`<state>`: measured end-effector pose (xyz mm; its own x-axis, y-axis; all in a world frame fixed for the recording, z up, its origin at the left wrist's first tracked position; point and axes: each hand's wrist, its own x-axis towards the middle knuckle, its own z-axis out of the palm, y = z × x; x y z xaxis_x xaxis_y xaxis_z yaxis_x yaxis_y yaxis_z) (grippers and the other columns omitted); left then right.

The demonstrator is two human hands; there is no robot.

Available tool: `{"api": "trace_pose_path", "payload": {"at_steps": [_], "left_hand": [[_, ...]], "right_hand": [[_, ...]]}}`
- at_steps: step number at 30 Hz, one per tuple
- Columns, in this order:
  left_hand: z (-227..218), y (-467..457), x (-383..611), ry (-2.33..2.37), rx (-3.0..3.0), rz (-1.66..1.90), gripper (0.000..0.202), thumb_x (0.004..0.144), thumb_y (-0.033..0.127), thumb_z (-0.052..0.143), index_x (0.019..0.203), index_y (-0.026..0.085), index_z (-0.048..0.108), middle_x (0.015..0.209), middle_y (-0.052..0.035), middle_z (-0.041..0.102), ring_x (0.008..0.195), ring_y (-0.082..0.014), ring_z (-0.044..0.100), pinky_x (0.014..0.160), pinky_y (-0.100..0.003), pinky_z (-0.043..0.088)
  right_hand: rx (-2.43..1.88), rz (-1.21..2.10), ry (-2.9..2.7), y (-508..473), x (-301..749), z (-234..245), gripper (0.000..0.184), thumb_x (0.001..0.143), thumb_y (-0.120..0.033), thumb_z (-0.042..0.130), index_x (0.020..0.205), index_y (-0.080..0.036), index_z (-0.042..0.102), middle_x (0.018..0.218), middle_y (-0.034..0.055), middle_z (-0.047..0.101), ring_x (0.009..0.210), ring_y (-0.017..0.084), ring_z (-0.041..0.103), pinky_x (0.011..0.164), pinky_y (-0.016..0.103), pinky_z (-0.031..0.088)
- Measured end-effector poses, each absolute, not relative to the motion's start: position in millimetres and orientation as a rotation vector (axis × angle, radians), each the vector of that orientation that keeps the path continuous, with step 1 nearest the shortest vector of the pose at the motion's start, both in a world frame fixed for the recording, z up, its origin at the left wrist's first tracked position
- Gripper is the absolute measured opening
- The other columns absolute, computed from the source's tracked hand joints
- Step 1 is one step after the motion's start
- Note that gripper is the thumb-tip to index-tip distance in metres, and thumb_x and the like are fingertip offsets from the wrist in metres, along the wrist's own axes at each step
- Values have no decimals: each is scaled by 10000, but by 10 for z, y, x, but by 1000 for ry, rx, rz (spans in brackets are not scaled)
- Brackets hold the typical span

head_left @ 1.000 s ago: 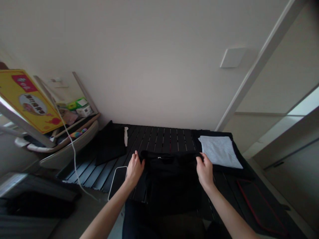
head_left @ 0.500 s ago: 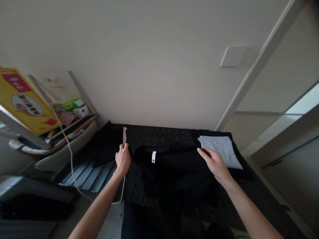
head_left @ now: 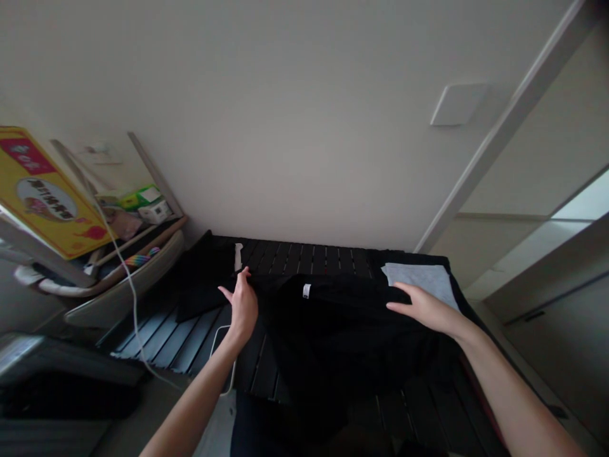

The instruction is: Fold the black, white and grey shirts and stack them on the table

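Left hand: digits spread apart, beside the garment's left part; contact unclear
Right hand: thumb and finger parted, over the garment's right part; cannot tell whether they touch
Black garment: spread between the hands, on the slatted table
White label: on its upper edge
Grey cloth: beyond the right hand

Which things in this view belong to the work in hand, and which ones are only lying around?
Seem to belong to the work:
black garment with a white label
left hand, by its left end
right hand, by its right end
black slatted surface underneath

Apparently only lying around:
yellow printed box
white cable
grey cloth (connection unclear)
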<state>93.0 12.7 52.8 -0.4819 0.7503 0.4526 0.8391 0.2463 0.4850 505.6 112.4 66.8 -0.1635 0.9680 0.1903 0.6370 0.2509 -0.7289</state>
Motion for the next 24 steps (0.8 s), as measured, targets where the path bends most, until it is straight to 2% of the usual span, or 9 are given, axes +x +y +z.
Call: {"api": "trace_pose_path", "payload": {"at_steps": [2,3,5,9,11,14,17,20,24], "left_hand": [[547,163,973,-2312,-1546,-852,512,809,26,301,1294,158,402,1325,-131,552,1231,-250,516,1080,-691,-30],[553,188,990,-2295,-1549,-765,511,808,27,311,1295,148,413,1363,-142,521,1268,-267,479,1064,-699,-84],[547,249,1011,-2297,-1549,-618,506,799,22,327,1273,142,456,1427,-146,457,1321,-298,413,1046,-714,-111],[435,375,1020,-2367,-1590,-422,509,782,12,347,1234,160,529,1435,-130,452,1354,-340,351,1018,-769,-54],[337,414,1011,-2406,-1627,-359,467,797,39,370,1201,175,563,1421,-122,472,1356,-363,336,1007,-789,-2],[171,436,970,-2444,-1653,-315,393,840,98,384,1153,195,601,1405,-104,493,1357,-391,318,987,-807,47],[51,486,895,-2409,-1662,-305,362,869,119,371,1128,188,614,1379,-106,521,1359,-394,312,985,-807,20],[61,676,802,-2367,-1666,-298,348,882,119,364,1097,192,628,1340,-109,556,1364,-375,313,997,-791,-17],[298,1214,699,-2337,-1694,-318,364,885,105,348,1110,187,622,1325,-122,566,1380,-360,288,999,-784,-29]], "right_hand": [[-1465,593,-2062,1227,5061,696,253,678,-392,686,853,-213,646,855,59,703,843,250,655,743,336,482],[-1498,528,-2114,1268,5057,710,185,713,-342,648,847,-216,625,810,50,690,805,241,651,709,321,467],[-1612,350,-2123,1331,5037,723,136,717,-198,585,851,-220,591,732,28,657,740,221,635,651,290,427],[-1718,98,-2158,1409,4961,629,297,627,-37,491,846,-219,575,698,23,619,757,215,608,639,275,371],[-1695,231,-2163,1432,4917,518,226,632,-64,491,776,-220,570,662,10,609,734,201,606,630,268,374],[-1615,738,-2106,1453,4859,325,78,680,-160,503,689,-215,558,557,-18,587,579,165,599,546,244,391],[-1653,1163,-1827,1542,4795,189,109,738,-278,517,743,-193,585,468,-27,547,400,160,563,414,233,381],[-1737,1158,-1551,1813,4704,183,160,764,-304,525,806,-164,590,560,22,609,430,189,620,431,268,463],[-1826,890,-1533,2355,4517,340,212,828,-287,470,874,-133,609,745,135,667,641,254,691,604,374,533]]}}
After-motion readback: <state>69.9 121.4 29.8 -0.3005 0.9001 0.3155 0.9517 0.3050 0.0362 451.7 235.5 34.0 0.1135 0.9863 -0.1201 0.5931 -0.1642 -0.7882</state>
